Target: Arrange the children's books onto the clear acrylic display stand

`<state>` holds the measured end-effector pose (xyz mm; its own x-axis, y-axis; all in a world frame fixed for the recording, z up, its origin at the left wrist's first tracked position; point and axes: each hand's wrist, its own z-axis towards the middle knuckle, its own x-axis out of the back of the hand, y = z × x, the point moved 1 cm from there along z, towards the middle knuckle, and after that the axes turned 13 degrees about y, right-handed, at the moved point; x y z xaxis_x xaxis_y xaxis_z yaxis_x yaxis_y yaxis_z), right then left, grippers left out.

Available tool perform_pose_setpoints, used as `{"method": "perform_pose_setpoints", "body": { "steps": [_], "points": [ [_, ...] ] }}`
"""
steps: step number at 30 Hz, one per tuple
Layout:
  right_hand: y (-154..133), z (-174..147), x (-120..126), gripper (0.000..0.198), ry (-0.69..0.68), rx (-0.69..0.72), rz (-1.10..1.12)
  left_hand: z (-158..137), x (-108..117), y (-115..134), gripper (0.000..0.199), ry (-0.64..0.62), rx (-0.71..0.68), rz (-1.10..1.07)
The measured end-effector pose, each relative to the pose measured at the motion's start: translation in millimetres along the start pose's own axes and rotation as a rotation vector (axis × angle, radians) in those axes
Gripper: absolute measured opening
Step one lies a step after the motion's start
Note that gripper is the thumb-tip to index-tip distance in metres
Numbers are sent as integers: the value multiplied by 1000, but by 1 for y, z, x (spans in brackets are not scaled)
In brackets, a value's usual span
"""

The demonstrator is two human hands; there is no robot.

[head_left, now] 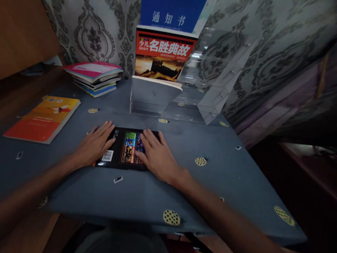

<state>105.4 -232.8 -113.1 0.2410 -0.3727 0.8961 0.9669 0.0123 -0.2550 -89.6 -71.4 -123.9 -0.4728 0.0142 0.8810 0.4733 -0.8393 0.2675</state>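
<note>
A: Your left hand (96,145) lies flat over the left end of the black book (128,149), its fingers (105,131) close together, the thumb angled out across the cover.

B: And your right hand (160,157)?

A: Flat over the right end, its fingers slightly spread. The book lies on the counter (162,189) beneath both your hands, coloured pictures showing between them.

B: What can you read there?

A: You have a white barcode label (107,155) just below your left thumb, its digits too small to read.

B: And farther out?

A: To your left lies an orange book (42,120), its print unclear; behind it, a pile of books (94,77). Ahead of you, a clear stand (214,101) holds a red book (164,48) reading 少儿, 名胜典故 and MINGSHENG DIANGU. Above that, a blue booklet (172,3) reads 通知书 and 2022.
</note>
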Motion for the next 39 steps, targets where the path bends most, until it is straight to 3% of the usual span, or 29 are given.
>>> {"method": "perform_pose_setpoints", "body": {
  "steps": [5, 7, 14, 17, 20, 23, 26, 30, 33, 36, 39],
  "points": [
    [-48, -22, -3, 63, -83, 351, 152, -1, -3, 3, 56, 34, -17, 13],
    [-53, -33, 3, 61, -105, 405, 200, -1, -3, 3, 57, 43, -16, 10],
    [2, -68, 27, 68, -113, 187, 151, -2, 6, 9, 52, 92, -38, 13],
    [21, -76, 31, 65, -89, 91, 103, -7, 11, 22, 47, 103, -128, -36],
    [26, -78, 31, 62, -70, 62, 97, -15, 15, 42, 54, -3, -281, -101],
    [24, -77, 32, 61, -45, 54, 115, -19, 15, 58, 65, -79, -323, -111],
    [23, -75, 34, 60, -36, 44, 138, -19, 13, 63, 57, -106, -333, -95],
    [26, -74, 35, 55, -3, 34, 198, -21, 11, 64, 39, -95, -539, 86],
    [34, -67, 36, 50, 115, 30, 326, -19, 16, 65, 37, -43, -652, 175],
    [47, -50, 36, 45, 206, -54, 490, -12, 25, 61, 29, -13, -606, 99],
    [59, -26, 31, 39, 266, -177, 644, -4, 33, 53, 27, 70, -397, -58]
  ]
}}
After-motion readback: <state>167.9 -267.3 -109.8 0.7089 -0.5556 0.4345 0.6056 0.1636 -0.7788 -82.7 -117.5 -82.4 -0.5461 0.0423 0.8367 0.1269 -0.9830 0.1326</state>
